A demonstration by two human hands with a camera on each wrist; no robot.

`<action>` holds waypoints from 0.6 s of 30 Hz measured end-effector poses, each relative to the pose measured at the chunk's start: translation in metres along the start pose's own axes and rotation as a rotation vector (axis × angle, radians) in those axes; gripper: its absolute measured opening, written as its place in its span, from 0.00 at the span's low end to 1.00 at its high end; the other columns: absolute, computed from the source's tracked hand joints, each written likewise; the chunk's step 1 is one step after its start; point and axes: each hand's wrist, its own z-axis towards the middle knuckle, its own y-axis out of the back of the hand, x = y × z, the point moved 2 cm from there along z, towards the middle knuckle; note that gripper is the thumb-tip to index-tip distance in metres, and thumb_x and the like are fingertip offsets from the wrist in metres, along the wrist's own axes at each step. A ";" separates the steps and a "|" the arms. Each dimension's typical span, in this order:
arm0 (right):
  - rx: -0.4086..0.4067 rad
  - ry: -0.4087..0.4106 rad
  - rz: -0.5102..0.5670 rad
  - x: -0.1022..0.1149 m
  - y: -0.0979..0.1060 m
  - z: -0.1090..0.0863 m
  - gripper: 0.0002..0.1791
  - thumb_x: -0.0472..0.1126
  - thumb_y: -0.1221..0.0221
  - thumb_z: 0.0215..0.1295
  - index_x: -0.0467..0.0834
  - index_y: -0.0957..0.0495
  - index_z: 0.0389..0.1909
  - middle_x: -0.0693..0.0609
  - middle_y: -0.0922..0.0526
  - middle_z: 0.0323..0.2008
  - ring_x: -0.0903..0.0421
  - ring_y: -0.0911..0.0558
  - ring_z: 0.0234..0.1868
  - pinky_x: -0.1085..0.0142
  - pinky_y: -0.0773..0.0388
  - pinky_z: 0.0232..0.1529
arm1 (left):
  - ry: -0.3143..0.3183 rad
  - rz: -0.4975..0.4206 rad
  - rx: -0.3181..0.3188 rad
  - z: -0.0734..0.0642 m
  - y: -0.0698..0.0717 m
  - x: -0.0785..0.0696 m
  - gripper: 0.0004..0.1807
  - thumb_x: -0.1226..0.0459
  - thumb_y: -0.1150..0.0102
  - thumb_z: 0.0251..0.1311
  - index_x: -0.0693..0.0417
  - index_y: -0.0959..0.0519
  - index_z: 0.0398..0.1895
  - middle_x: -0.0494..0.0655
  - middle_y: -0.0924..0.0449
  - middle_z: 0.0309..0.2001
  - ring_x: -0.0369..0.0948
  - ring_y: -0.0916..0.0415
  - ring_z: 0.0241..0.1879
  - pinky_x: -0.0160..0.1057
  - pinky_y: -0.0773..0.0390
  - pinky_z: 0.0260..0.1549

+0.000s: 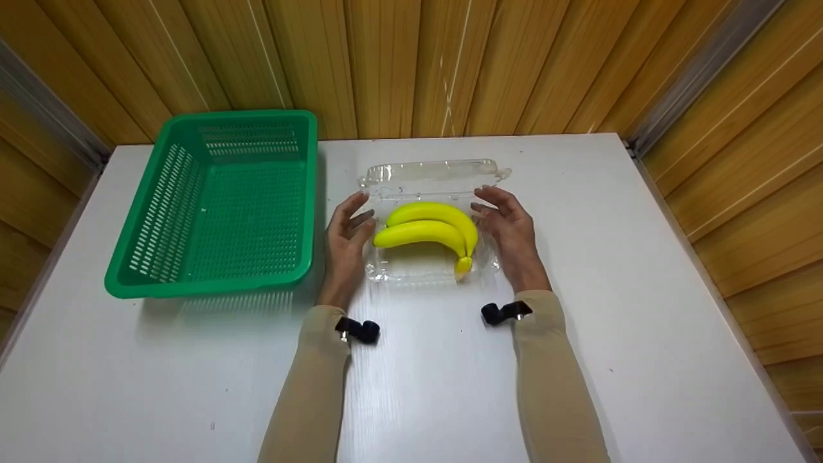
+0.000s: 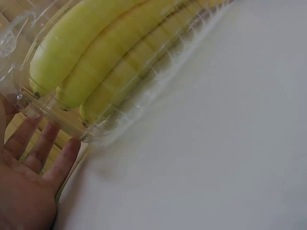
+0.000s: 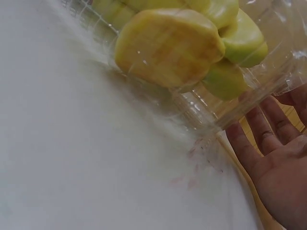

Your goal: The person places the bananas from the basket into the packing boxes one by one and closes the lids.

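Note:
A bunch of yellow bananas [image 1: 424, 235] lies in a clear plastic clamshell box [image 1: 411, 265], its stem end at the near right. The box's lid [image 1: 432, 170] is folded back toward the far side. At the box's left end is my left hand [image 1: 347, 247], fingers loosely extended; in the left wrist view the fingertips touch or nearly touch the clear wall. My right hand [image 1: 511, 238] is at the other end, its fingers likewise extended along the wall in the right wrist view. Through the plastic, banana tips [image 2: 72, 98] show on the left and the stem [image 3: 168, 48] on the right.
To the left of the box stands a green perforated basket [image 1: 307, 212] on the white table [image 1: 643, 321]. A wood-panelled wall [image 1: 386, 71] rises behind the table's far edge. Small dark cameras [image 1: 363, 331] are worn on both wrists.

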 end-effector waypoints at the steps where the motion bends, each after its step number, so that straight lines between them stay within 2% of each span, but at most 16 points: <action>1: 0.000 -0.001 0.004 0.000 0.000 0.000 0.22 0.33 0.38 0.75 0.45 0.22 0.67 0.46 0.21 0.68 0.46 0.22 0.67 0.56 0.24 0.68 | 0.008 -0.009 -0.007 0.000 0.000 0.000 0.27 0.71 0.42 0.76 0.60 0.31 0.75 0.55 0.28 0.72 0.58 0.27 0.68 0.49 0.25 0.66; 7: -0.004 -0.021 0.028 -0.001 -0.001 0.000 0.21 0.30 0.39 0.74 0.43 0.22 0.65 0.45 0.21 0.67 0.46 0.22 0.67 0.56 0.25 0.68 | 0.043 -0.033 -0.036 -0.001 0.001 -0.001 0.28 0.71 0.41 0.75 0.66 0.33 0.75 0.61 0.28 0.71 0.54 0.25 0.66 0.49 0.24 0.66; 13: -0.003 -0.037 0.037 0.001 0.000 -0.001 0.23 0.30 0.39 0.73 0.38 0.25 0.68 0.43 0.23 0.69 0.46 0.22 0.67 0.55 0.25 0.68 | 0.034 -0.019 -0.029 -0.001 0.001 -0.002 0.26 0.71 0.40 0.75 0.64 0.31 0.74 0.60 0.28 0.71 0.55 0.25 0.65 0.49 0.23 0.65; 18: -0.023 -0.054 0.024 0.001 0.001 -0.001 0.22 0.31 0.34 0.71 0.43 0.22 0.64 0.42 0.21 0.66 0.48 0.21 0.64 0.60 0.23 0.65 | 0.033 -0.040 -0.040 0.000 0.000 -0.001 0.24 0.75 0.41 0.73 0.64 0.29 0.71 0.58 0.26 0.70 0.55 0.23 0.62 0.45 0.21 0.61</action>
